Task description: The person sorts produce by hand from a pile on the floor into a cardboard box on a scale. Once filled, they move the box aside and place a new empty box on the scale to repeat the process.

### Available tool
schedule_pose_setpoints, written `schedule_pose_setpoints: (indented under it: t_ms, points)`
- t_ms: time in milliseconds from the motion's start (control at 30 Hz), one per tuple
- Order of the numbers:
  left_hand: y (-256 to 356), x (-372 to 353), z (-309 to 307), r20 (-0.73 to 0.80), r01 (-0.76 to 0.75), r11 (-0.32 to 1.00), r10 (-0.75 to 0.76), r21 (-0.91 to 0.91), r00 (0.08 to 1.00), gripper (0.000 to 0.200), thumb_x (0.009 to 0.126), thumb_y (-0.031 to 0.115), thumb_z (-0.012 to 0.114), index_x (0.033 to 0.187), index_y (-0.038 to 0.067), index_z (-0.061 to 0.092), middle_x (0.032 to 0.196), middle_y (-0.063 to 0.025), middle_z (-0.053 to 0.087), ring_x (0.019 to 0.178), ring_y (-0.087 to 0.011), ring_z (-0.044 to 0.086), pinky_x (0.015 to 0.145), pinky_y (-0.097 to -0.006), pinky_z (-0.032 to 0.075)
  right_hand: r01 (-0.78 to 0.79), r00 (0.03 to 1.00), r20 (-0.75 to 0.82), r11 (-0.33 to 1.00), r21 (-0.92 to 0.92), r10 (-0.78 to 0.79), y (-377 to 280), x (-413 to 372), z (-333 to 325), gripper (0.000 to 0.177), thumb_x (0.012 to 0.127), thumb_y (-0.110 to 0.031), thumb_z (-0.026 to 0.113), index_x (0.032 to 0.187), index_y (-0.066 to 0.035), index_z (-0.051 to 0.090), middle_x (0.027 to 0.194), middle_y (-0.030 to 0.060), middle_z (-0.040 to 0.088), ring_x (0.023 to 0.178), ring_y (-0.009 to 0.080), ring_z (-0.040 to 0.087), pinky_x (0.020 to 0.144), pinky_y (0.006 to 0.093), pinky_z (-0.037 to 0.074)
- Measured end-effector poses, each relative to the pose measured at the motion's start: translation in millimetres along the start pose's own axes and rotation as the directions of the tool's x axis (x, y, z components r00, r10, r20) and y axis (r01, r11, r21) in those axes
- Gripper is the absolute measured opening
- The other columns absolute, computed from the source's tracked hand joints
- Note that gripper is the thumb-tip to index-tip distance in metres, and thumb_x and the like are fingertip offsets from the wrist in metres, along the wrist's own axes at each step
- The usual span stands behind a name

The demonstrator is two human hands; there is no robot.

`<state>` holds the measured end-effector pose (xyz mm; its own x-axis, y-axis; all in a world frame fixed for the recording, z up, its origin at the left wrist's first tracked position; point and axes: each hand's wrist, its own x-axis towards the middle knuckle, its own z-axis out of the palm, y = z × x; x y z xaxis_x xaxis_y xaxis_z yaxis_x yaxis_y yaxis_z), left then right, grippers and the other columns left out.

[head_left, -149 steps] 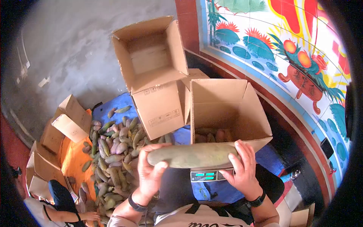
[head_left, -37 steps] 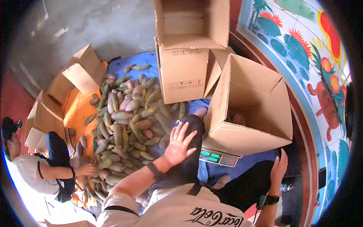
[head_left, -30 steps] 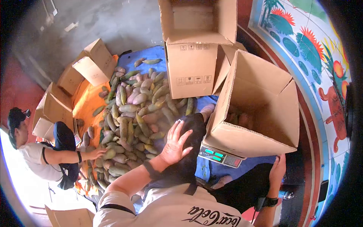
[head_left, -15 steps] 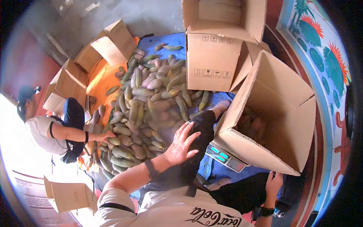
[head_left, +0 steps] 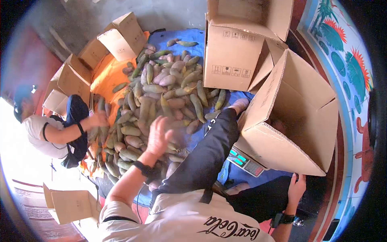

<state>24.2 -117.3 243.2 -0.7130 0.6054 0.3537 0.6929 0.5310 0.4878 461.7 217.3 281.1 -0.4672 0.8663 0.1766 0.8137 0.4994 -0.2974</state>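
My left hand [head_left: 158, 137] is raised over a heap of long, thick, cucumber-like vegetables [head_left: 153, 88], green to brownish pink. Its fingers are spread and slightly blurred, with nothing visible in them. On the right, my right hand [head_left: 297, 188] rests at my bent knee, fingers stretched out, just below the lower corner of an open cardboard box [head_left: 278, 147]. That box sits tilted in view on a digital scale [head_left: 244, 162] with lit green displays. Some vegetables show dimly deep inside it.
Another person [head_left: 48, 133] crouches at the left of the heap, one hand over its edge. Stacked cartons [head_left: 231, 56] stand behind my box. More open boxes [head_left: 125, 38] line the far left, and one carton [head_left: 72, 203] is at lower left. Blue sheeting [head_left: 181, 38] and orange sheeting [head_left: 107, 80] lie underneath.
My left hand has moved left and up, away from my leg and over the heap. The other person's hand has lifted off the vegetables and drawn back left. The view has shifted slightly.
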Motion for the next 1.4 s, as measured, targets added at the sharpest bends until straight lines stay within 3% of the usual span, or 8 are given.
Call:
schedule_pose_setpoints:
  t_ms: [333, 400, 667, 767, 833, 967, 1333, 1400]
  points:
    - [-125, -112, 37, 0.197, 0.409, 0.899, -0.434, 0.157, 0.879, 0.051, 0.083, 0.028, 0.059, 0.123, 0.001, 0.044, 0.118, -0.0246, 0.050, 0.111, -0.0394, 0.046, 0.095, -0.0448, 0.038, 0.052, 0.994, -0.087, 0.995, -0.085, -0.060, 13, -3, 7, 0.025, 0.087, -0.011, 0.051, 0.109, 0.001, 0.057, 0.108, 0.0213, 0.059, 0.100, 0.0361, 0.057, 0.087, 0.0393, 0.044]
    - [-135, -125, 46, 0.515, 0.426, 0.831, -0.556, 0.358, 0.652, 0.054, 0.083, 0.036, 0.056, 0.122, 0.001, 0.046, 0.118, -0.0247, 0.051, 0.111, -0.0392, 0.047, 0.095, -0.0445, 0.038, 0.044, 0.996, -0.071, 0.993, -0.105, -0.051, 10, -3, 5, 0.025, 0.088, -0.011, 0.051, 0.108, 0.002, 0.058, 0.104, 0.0209, 0.060, 0.097, 0.0361, 0.058, 0.084, 0.0388, 0.045]
    - [-151, -154, 53, 0.696, 0.491, 0.763, -0.619, 0.421, 0.365, 0.047, 0.082, 0.038, 0.055, 0.115, 0.005, 0.056, 0.117, -0.0174, 0.054, 0.111, -0.0360, 0.049, 0.094, -0.0441, 0.042, 0.011, 1.000, -0.027, 0.998, -0.060, -0.012, 6, -1, 3, 0.023, 0.087, -0.009, 0.051, 0.106, 0.003, 0.059, 0.102, 0.0213, 0.061, 0.094, 0.0355, 0.059, 0.082, 0.0386, 0.045]
    - [-153, -158, 56, 0.638, 0.374, 0.781, -0.624, 0.500, 0.451, 0.046, 0.080, 0.037, 0.057, 0.116, 0.008, 0.058, 0.123, -0.0137, 0.051, 0.119, -0.0324, 0.044, 0.097, -0.0438, 0.039, 0.041, 0.998, -0.052, 0.992, -0.118, -0.047, 23, 1, 5, 0.023, 0.086, -0.009, 0.051, 0.105, 0.003, 0.059, 0.100, 0.0216, 0.061, 0.092, 0.0360, 0.059, 0.082, 0.0391, 0.045]
    - [-165, -169, 53, 0.506, 0.215, 0.746, -0.604, 0.630, 0.616, 0.048, 0.076, 0.037, 0.061, 0.116, 0.011, 0.058, 0.128, -0.0111, 0.047, 0.126, -0.0297, 0.035, 0.101, -0.0470, 0.033, 0.055, 0.997, -0.049, 0.991, -0.120, -0.061, 25, -1, 12, 0.023, 0.086, -0.009, 0.052, 0.105, 0.003, 0.059, 0.099, 0.0217, 0.061, 0.091, 0.0364, 0.059, 0.081, 0.0395, 0.045]
    - [-161, -152, 22, 0.428, 0.169, 0.705, -0.584, 0.689, 0.690, 0.049, 0.071, 0.026, 0.065, 0.117, 0.012, 0.057, 0.130, -0.0093, 0.044, 0.129, -0.0301, 0.031, 0.102, -0.0508, 0.026, 0.052, 0.999, -0.008, 0.987, -0.152, -0.054, 34, 2, 9, 0.025, 0.086, -0.011, 0.053, 0.105, 0.005, 0.058, 0.102, 0.0231, 0.060, 0.094, 0.0383, 0.057, 0.083, 0.0416, 0.044]
    - [-204, -168, 22, 0.504, -0.096, 0.643, -0.489, 0.760, 0.712, 0.042, 0.067, 0.027, 0.070, 0.106, 0.015, 0.057, 0.110, -0.0060, 0.052, 0.113, -0.0245, 0.043, 0.092, -0.0466, 0.037, -0.042, 0.999, 0.023, 0.994, -0.100, 0.044, 20, 1, 4, 0.027, 0.085, -0.011, 0.054, 0.106, 0.006, 0.057, 0.105, 0.0240, 0.059, 0.099, 0.0398, 0.056, 0.086, 0.0432, 0.044]
    - [-199, -157, 26, 0.468, -0.041, 0.651, -0.499, 0.758, 0.730, 0.039, 0.070, 0.028, 0.068, 0.104, 0.013, 0.056, 0.108, -0.0072, 0.053, 0.109, -0.0252, 0.047, 0.090, -0.0450, 0.039, 0.074, 0.995, -0.053, 0.976, -0.205, -0.086, 27, 0, 9, 0.022, 0.086, -0.010, 0.052, 0.103, 0.004, 0.058, 0.097, 0.0217, 0.062, 0.091, 0.0360, 0.061, 0.079, 0.0412, 0.047]
